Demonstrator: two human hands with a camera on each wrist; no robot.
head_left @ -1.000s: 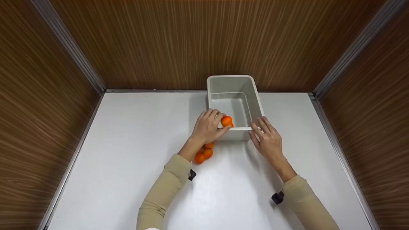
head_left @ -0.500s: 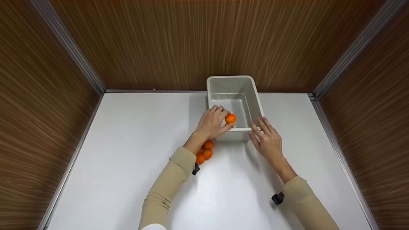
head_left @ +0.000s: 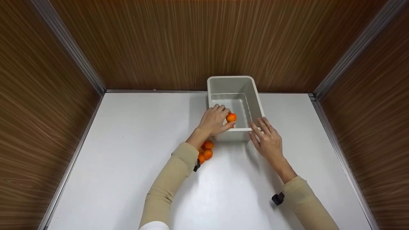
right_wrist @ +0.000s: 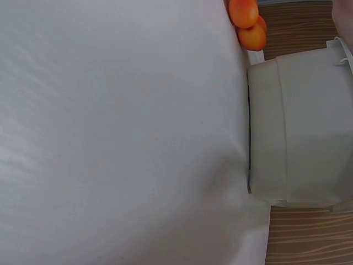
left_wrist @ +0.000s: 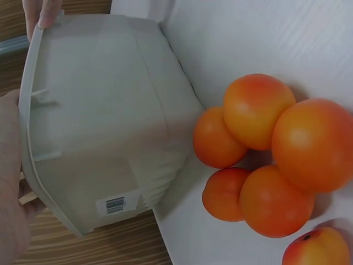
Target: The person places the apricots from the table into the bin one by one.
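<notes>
**One orange over the bin, a cluster waiting on the table**

An orange (head_left: 231, 117) is being pinched in the fingertips of the left hand (head_left: 214, 121) and is being held just above the near edge of the grey plastic bin (head_left: 252, 95), over its inside. No other fruit is being shown on the visible bin floor, so the loading is judged to be at its very start. A pile of oranges (left_wrist: 265, 160) is lying on the white table (head_left: 127, 153), touching one another, at 7 o'clock from the bin and just beside its near left corner; these are left to be moved. The left forearm is being stretched forward over that pile. The right hand (head_left: 267, 139) is being laid flat, fingers straight and grasping nothing, with fingertips at the bin's near right corner.
</notes>
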